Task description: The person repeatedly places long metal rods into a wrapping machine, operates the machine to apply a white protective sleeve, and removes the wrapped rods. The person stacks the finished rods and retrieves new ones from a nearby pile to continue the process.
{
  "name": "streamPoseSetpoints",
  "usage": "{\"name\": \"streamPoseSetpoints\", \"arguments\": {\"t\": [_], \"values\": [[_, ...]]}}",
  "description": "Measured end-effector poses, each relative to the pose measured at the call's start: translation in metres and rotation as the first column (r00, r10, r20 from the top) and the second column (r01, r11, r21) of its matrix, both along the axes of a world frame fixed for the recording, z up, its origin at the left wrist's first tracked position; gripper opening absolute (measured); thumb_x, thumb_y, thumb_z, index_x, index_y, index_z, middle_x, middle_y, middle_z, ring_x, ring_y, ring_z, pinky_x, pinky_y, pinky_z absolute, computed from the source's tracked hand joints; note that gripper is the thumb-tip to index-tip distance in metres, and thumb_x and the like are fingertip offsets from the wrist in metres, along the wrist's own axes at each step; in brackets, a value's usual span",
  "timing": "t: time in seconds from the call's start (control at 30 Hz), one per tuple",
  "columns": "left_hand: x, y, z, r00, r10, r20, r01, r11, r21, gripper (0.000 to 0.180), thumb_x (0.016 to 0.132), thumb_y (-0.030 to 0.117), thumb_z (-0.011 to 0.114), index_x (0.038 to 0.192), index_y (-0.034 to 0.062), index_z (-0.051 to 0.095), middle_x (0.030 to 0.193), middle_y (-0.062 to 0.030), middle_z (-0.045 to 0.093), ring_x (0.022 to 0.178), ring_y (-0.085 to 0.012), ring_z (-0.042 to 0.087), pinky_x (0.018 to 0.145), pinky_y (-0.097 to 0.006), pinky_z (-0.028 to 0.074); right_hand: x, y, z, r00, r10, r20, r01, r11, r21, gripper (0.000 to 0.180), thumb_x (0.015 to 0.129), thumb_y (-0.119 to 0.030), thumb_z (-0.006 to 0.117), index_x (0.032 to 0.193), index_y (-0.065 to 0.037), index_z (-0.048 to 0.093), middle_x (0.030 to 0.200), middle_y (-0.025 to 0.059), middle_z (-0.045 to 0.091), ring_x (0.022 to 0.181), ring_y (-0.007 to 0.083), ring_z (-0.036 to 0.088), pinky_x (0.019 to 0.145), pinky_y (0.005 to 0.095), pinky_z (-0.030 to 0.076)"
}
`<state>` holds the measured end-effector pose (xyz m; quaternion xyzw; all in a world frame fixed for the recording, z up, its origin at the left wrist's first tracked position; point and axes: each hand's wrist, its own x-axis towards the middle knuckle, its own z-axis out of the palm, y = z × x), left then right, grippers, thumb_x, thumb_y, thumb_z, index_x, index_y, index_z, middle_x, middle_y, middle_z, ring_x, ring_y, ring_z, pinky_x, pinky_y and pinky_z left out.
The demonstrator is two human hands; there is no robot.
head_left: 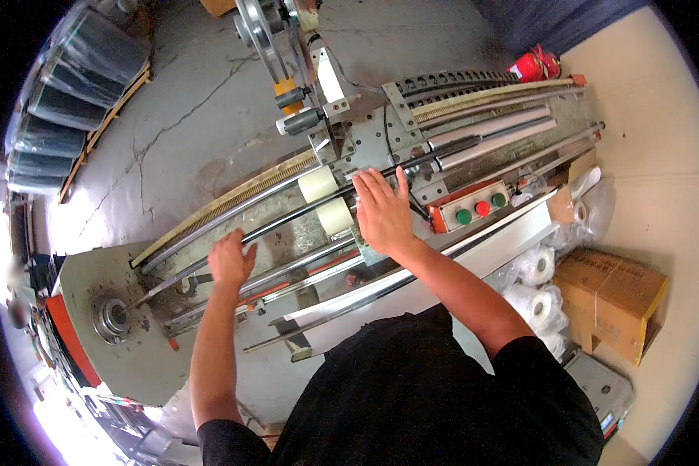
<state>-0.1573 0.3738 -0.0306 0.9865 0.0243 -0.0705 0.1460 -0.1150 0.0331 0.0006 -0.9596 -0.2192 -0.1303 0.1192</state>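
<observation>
L hand (pixel 231 260) curled at rod (pixel 287 219), hold unclear; R hand (pixel 382 213) spread wide over it. Poss. pinch if rod turns.

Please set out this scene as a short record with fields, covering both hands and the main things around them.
Left hand: fingers over the long rod; closeness of grip hidden
Right hand: palm down, fingers extended over the same rod
Near right hand: cream roller, crossed by the rod
Controls: control box with two green buttons and one red button
Right side: cardboard box beside plastic-wrapped white rolls
Upper right: red fire extinguishers
Upper left: dark wrapped stacks on a wooden pallet
</observation>
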Motion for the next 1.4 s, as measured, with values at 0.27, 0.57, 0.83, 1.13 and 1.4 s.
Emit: {"name": "streamPoseSetpoints", "arguments": {"t": [0.27, 0.57, 0.83, 1.13, 1.4], "values": [[-0.060, 0.201, -0.053, 0.995, 0.099, -0.025, -0.094, 0.982, 0.163, 0.038, 0.076, 0.035, 0.077, 0.093, 0.0015, 0.068, 0.094, -0.0209, 0.070, 0.090, -0.0421, 0.067, 0.080, -0.051, 0.052, -0.003, 0.000, -0.003, 0.998, -0.055, 0.027, 0.054, 0.998, 0.009, 0.045, 0.093, -0.019, 0.055, 0.134, 0.001, 0.055, 0.138, 0.0149, 0.055, 0.137, 0.0302, 0.045, 0.117, 0.0647, 0.016], [-0.050, 0.197, -0.037, 0.924, 0.254, -0.285, -0.195, 0.956, 0.221, 0.042, 0.072, 0.043, 0.079, 0.089, 0.0055, 0.072, 0.094, -0.0216, 0.072, 0.094, -0.0402, 0.069, 0.079, -0.050, 0.053, -0.003, 0.000, 0.002, 0.999, -0.042, -0.004, 0.042, 0.999, 0.019, 0.045, 0.093, -0.017, 0.054, 0.135, 0.001, 0.053, 0.138, 0.0144, 0.054, 0.137, 0.0302, 0.044, 0.118, 0.0631, 0.015], [-0.002, 0.045, 0.000, 0.962, 0.100, -0.253, -0.075, 0.991, 0.107, 0.044, 0.077, 0.049, 0.077, 0.099, 0.0106, 0.072, 0.093, -0.0142, 0.074, 0.094, -0.0355, 0.070, 0.082, -0.047, 0.054, -0.002, 0.000, 0.000, 0.998, -0.026, 0.049, 0.023, 0.997, 0.068, 0.043, 0.093, -0.017, 0.054, 0.133, 0.000, 0.055, 0.135, 0.0135, 0.056, 0.135, 0.0291, 0.046, 0.119, 0.0618, 0.016], [0.042, -0.095, 0.003, 0.978, -0.195, -0.075, 0.193, 0.981, -0.030, 0.047, 0.080, 0.035, 0.077, 0.111, 0.0087, 0.054, 0.101, -0.0101, 0.073, 0.097, -0.0349, 0.069, 0.083, -0.051, 0.053, -0.002, -0.001, -0.004, 0.997, -0.017, 0.078, 0.014, 0.999, 0.043, 0.044, 0.092, -0.017, 0.056, 0.133, 0.000, 0.056, 0.135, 0.0137, 0.056, 0.134, 0.0297, 0.047, 0.117, 0.0643, 0.016], [0.032, -0.075, -0.002, 0.982, -0.178, -0.057, 0.177, 0.984, -0.029, 0.040, 0.082, 0.028, 0.075, 0.107, 0.0064, 0.053, 0.103, -0.0170, 0.069, 0.095, -0.0389, 0.068, 0.081, -0.051, 0.054, -0.004, 0.000, -0.004, 0.994, -0.048, 0.098, 0.048, 0.999, -0.003, 0.044, 0.091, -0.017, 0.056, 0.132, 0.000, 0.057, 0.135, 0.0129, 0.056, 0.133, 0.0291, 0.048, 0.117, 0.0642, 0.017]]}}
